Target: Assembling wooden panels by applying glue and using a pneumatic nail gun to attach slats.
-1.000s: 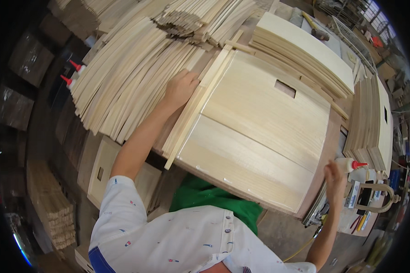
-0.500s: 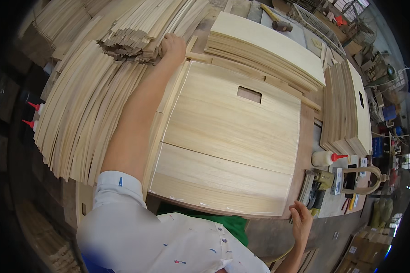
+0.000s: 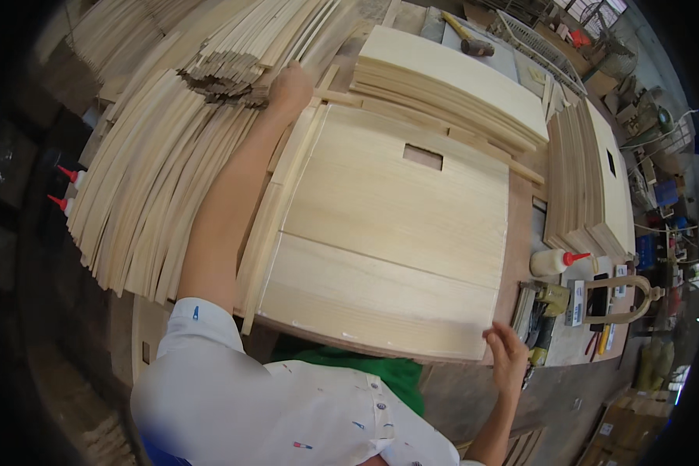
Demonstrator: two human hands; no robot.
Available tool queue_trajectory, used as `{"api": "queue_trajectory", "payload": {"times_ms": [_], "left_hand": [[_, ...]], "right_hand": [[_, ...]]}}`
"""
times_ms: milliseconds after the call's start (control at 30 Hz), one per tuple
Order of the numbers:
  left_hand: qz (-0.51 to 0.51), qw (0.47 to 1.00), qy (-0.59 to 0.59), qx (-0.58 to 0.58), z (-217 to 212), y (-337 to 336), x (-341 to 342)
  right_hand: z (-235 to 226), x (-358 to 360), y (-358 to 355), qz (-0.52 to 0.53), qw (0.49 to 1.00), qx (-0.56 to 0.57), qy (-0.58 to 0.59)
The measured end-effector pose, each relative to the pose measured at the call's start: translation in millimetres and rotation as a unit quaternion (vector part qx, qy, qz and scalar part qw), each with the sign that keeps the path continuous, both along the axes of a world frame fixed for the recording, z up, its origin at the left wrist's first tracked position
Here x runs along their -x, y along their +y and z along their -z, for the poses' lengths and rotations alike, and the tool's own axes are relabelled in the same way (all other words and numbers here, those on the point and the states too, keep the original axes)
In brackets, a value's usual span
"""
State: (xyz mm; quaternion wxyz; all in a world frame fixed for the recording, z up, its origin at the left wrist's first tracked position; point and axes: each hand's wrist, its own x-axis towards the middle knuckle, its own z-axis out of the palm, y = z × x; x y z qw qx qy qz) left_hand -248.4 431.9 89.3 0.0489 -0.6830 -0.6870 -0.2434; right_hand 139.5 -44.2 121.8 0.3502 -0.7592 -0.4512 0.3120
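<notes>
A pale wooden panel point(image 3: 396, 202) lies flat before me, with a rectangular cutout in its upper part and a white line of glue along its edges. Beyond its far left corner, my left hand point(image 3: 291, 87) is beside the bundled end of a pile of thin wood strips point(image 3: 237, 66). That hand is blurred and its fingers are mostly hidden, so a grip does not show. A long wood strip point(image 3: 268, 241) runs along the panel's left side. At the near right corner is my right hand point(image 3: 509, 357), fingers loosely extended and holding nothing visible.
More strips point(image 3: 147, 179) fan out at left, near two red-tipped bottles. Stacked boards point(image 3: 450, 85) stand behind the panel, and another board stack point(image 3: 586, 179) at right. A glue bottle point(image 3: 550, 262), a nail gun point(image 3: 547, 303), an arched wooden frame point(image 3: 633, 299) and a hammer point(image 3: 474, 43) lie around.
My left hand has drawn slightly nearer beside the strip pile. My right hand has risen a little toward the panel's near right corner. The view has shifted slightly.
</notes>
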Motion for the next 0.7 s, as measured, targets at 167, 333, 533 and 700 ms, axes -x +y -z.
{"api": "queue_trajectory", "payload": {"times_ms": [167,333,533,700], "left_hand": [[0.064,0.956,-0.285,0.006,-18.2,-150.8,26.4],[0.143,0.953,-0.258,-0.067,5.8,-314.4,18.8],[0.146,0.969,-0.199,0.034,9.7,-430.3,-2.3],[0.142,0.965,-0.217,0.038,20.1,-446.9,9.7]], "right_hand": [[-0.3,61.2,72.0,-0.125,0.983,-0.104,0.08],[-5.7,166.2,162.2,-0.185,0.932,-0.148,0.274],[22.8,235.6,191.3,-0.175,0.91,-0.132,0.351],[35.1,252.5,193.4,-0.162,0.894,-0.062,0.413]]}}
